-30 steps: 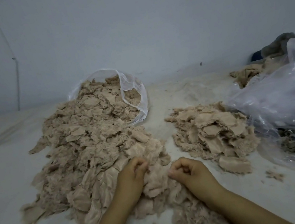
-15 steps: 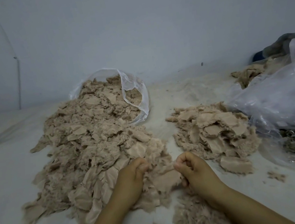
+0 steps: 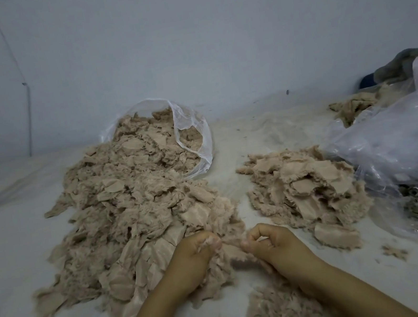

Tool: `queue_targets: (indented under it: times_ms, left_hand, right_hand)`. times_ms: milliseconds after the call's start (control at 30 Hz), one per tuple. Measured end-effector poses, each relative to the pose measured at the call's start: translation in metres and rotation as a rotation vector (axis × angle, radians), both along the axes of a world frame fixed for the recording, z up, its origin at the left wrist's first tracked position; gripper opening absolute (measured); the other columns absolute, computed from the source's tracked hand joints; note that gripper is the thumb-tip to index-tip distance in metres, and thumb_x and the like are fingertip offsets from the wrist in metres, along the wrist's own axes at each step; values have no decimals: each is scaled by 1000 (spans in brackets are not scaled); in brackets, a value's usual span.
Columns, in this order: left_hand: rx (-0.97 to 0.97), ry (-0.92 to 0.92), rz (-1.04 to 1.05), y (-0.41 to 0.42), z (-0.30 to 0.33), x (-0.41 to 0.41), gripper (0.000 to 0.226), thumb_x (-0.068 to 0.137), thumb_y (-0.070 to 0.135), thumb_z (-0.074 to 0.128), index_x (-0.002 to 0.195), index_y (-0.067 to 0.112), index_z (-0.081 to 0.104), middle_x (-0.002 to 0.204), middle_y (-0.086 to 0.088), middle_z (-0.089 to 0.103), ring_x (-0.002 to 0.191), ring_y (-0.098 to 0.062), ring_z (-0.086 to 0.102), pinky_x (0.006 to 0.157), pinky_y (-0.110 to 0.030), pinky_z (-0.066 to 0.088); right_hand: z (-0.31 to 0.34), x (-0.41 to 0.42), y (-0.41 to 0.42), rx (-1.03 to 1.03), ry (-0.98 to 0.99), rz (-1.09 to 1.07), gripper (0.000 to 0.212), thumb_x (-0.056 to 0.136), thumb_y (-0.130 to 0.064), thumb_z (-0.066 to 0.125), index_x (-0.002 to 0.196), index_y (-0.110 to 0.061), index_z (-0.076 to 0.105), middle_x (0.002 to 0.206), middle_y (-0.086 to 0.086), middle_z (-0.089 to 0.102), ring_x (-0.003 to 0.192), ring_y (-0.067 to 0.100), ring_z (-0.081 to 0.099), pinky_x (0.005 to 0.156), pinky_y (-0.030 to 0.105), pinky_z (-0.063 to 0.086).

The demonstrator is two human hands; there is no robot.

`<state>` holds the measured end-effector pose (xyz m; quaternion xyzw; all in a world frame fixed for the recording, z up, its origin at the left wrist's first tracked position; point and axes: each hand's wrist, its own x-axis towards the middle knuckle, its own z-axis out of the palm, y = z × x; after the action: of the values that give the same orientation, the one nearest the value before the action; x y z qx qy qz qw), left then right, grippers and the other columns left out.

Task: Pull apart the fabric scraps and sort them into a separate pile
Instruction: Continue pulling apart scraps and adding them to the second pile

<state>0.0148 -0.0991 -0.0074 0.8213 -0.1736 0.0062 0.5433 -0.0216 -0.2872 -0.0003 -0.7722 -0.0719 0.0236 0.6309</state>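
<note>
With the big unsorted heap [image 3: 135, 220] at my left, my left hand [image 3: 191, 258] and right hand [image 3: 269, 242] each pinch one scrap [image 3: 231, 248] stretched crosswise between them, the sorted pile [image 3: 304, 189] nearer my right grip.

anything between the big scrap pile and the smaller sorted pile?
Head view: a bare strip of white table separates the big scrap pile from the smaller sorted pile; nothing lies in it.
</note>
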Motion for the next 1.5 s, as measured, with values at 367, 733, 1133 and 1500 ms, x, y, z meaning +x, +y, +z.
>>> queue_targets:
  times_ms: [367,733,1133,1500]
  left_hand:
    - [127,-85,-141,-2,2,-8,22,95,16,54,76,15,66,58,16,61,53,6,54,54,-13,41]
    - [19,-53,-44,0,-2,-4,15,90,44,56,82,34,63,67,16,64,63,2,59,64,-18,46]
    - [-290,61,-48,-3,6,-5,21,83,30,62,79,12,71,74,-1,70,70,-16,60,68,-21,48]
    - [-221,-42,77,-7,6,-4,21,91,11,60,73,22,65,60,8,61,56,-3,55,57,-13,44]
  right_hand:
    - [1,1,-3,-240,-104,-41,45,61,-63,73,96,-37,59,96,-20,58,88,-6,55,73,12,43]
    - [4,5,-9,148,-177,-211,21,84,-15,70,67,-15,58,56,-12,56,53,0,49,51,12,40]
    - [-3,9,-8,304,-54,-207,23,82,-10,72,66,-17,56,56,5,49,50,13,44,50,22,37]
    - [-3,8,-9,350,-18,-264,18,87,-15,66,80,-9,51,42,1,44,33,9,35,35,18,26]
